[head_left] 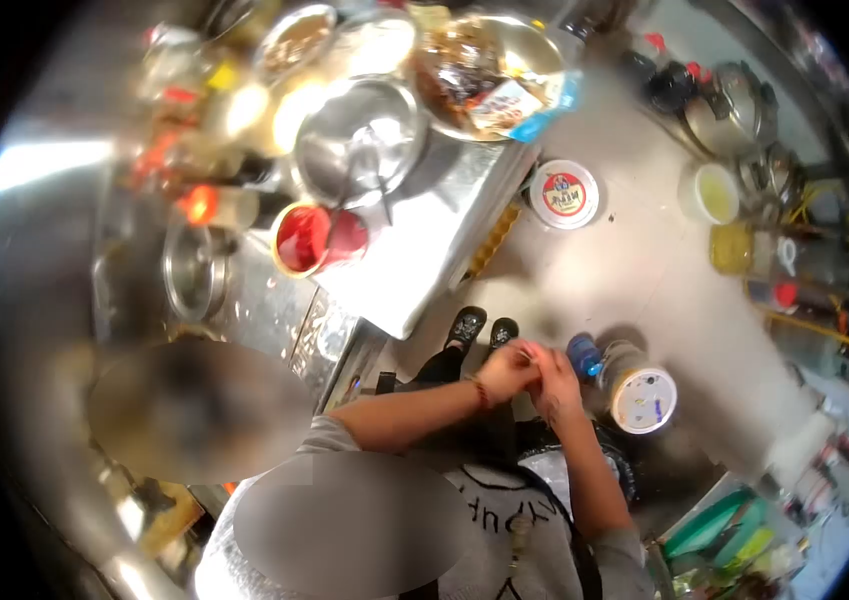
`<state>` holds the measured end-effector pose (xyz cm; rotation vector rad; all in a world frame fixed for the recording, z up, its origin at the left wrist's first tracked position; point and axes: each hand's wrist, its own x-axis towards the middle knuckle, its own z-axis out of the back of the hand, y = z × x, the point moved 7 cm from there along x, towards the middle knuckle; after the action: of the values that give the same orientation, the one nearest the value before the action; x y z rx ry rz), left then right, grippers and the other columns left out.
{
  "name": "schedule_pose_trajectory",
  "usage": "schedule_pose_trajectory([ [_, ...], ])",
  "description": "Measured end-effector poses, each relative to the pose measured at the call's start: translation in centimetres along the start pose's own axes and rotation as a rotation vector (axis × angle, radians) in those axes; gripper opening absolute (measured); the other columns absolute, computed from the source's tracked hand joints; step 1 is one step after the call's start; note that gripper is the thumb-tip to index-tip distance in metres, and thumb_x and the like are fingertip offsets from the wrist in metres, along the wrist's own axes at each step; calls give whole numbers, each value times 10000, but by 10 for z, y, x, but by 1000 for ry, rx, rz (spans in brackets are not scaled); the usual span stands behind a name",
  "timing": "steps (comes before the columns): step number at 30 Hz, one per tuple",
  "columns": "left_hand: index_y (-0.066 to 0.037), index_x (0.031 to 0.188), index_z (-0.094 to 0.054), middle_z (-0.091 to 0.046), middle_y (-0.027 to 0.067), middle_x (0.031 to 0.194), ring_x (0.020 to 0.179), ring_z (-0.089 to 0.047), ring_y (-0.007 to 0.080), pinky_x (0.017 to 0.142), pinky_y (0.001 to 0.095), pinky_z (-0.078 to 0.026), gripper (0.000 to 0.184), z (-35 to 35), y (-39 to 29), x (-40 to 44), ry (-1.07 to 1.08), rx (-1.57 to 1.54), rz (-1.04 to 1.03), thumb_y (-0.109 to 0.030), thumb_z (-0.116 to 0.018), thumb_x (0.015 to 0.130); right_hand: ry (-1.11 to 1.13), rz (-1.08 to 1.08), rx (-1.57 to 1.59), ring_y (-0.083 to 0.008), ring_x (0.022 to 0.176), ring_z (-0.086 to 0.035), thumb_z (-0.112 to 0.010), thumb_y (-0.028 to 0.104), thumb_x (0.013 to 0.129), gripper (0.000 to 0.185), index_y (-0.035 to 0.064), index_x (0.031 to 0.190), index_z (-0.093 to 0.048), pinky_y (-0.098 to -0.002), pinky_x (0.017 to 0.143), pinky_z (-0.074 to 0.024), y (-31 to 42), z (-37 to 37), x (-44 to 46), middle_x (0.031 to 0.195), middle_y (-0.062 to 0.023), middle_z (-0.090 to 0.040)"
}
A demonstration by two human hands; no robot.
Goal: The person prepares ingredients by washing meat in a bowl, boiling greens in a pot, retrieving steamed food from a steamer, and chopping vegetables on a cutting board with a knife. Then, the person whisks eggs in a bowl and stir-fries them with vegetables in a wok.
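My left hand (508, 372) and my right hand (554, 382) meet in front of my body, above the floor. Both have their fingers drawn in and pressed together at the tips. A tiny pale spot shows between the fingertips, but I cannot make out what it is. A red band circles the left wrist. Close to the right hand, on the floor, stand a blue bottle (583, 354) and a tub with a white lid (643, 400). My dark shoes (466, 325) show just beyond the hands.
A metal counter (394, 290) at the left bears a red-filled container (302, 240), a steel bowl (359, 140) and a wide pan with packets (534, 60). Another lidded tub (564, 195) stands on the floor beside it. Pots, containers and a green basin (709, 525) line the right side.
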<state>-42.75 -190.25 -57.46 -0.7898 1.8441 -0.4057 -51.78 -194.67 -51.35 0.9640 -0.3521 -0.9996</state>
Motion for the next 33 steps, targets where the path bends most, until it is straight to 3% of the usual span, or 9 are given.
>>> schedule_pose_trajectory([
  [4,-13,1128,-508,-613,113,1006,831,-629,194,756,285,-531,242,53,-81,-98,-107,-246,-204,-109,-571,914,-22,-146,476,-228,706,-585,-592,99,861,303,30,1149,-530,-294,666,-489,39,-8,65,809,-101,-576],
  [6,-6,1148,-504,-617,118,996,877,-647,197,749,279,-530,260,93,-94,-128,-294,-297,-297,-119,-559,921,-53,-71,485,-159,768,-571,-618,83,857,293,36,1136,-543,-255,701,-484,108,23,106,867,-76,-562],
  [8,-7,1149,-515,-615,129,1038,889,-641,197,757,276,-525,253,130,-97,-140,-367,-315,-360,-131,-540,930,-256,384,178,-178,814,-574,-666,48,813,338,24,1131,-555,-277,735,-494,166,41,149,955,-95,-563],
  [12,-6,1162,-515,-615,135,1092,936,-618,204,817,296,-499,268,155,-146,-140,-328,-650,-655,-120,-530,920,-329,733,49,-321,866,-597,-734,161,760,418,69,1127,-557,-369,750,-503,250,43,229,985,-148,-556],
  [14,-7,1202,-476,-599,150,1135,957,-611,223,835,306,-492,303,182,-160,-138,-361,-746,-731,-104,-518,918,35,509,-455,-344,885,-597,-729,195,768,403,54,1102,-553,-398,739,-497,236,10,262,989,-162,-549],
  [19,4,1254,-409,-585,136,1175,1005,-590,231,850,338,-488,402,199,-161,-135,-488,-898,-735,-81,-555,889,-160,635,-103,-413,903,-569,-657,187,831,344,5,1090,-521,-432,781,-467,286,27,267,1023,-228,-545],
  [24,-60,1152,-451,-555,141,1136,1218,-477,328,985,461,-430,272,178,-211,-107,-185,-1131,-807,-32,-457,881,-65,523,-363,-442,927,-574,-580,268,888,379,-65,1034,-474,-464,788,-455,312,19,292,1000,-303,-572],
  [29,-172,931,-431,-505,17,872,830,-511,165,872,467,-488,174,168,-212,-91,-92,-1118,-771,-76,-558,863,6,364,-530,-451,882,-592,-490,336,933,393,-50,990,-445,-494,770,-447,343,21,279,863,-314,-603],
  [33,-175,977,-436,-565,36,1006,944,-572,214,869,484,-494,132,150,-191,-107,-73,-1145,-659,-127,-527,894,9,290,-579,-458,866,-593,-467,348,940,337,29,1047,-447,-510,753,-452,346,31,244,846,-291,-616],
])
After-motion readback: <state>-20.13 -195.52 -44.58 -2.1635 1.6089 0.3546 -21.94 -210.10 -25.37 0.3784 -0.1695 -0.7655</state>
